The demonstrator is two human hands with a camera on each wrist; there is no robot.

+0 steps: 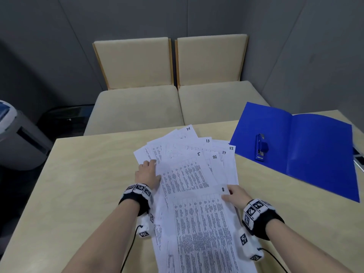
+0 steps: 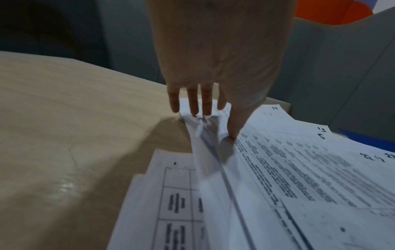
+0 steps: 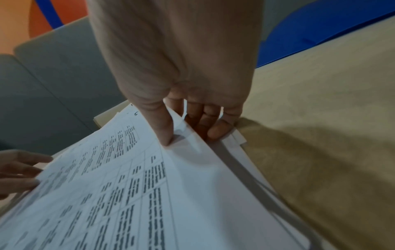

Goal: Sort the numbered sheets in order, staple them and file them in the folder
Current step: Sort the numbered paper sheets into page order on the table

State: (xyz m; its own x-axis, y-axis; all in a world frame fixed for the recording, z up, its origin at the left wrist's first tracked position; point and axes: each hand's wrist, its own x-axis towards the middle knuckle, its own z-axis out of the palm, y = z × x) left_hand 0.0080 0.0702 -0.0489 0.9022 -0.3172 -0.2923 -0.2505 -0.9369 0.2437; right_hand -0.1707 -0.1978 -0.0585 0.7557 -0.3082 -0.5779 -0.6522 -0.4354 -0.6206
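White numbered sheets [image 1: 189, 170] lie fanned on the pale table [image 1: 88, 184]; 14, 13, 23, 17, 22 and 5 show at their corners. My left hand [image 1: 147, 172] rests on the fan's left edge. Its straight fingertips [image 2: 194, 108] and thumb press the paper, which buckles between them. Nearer me, my right hand [image 1: 234, 196] pinches the top right corner of sheet 8 [image 1: 202, 213], thumb [image 3: 164, 132] on top and fingers beneath, and lifts that edge. An open blue folder [image 1: 319, 160] lies at the right with a blue stapler [image 1: 261, 147] on its left leaf.
Two cream chairs [image 1: 137, 107] stand behind the table's far edge. A grey and white appliance [image 1: 19, 138] is on the floor at the left. Dark flat devices [image 1: 359, 158] peek from under the folder at the right edge.
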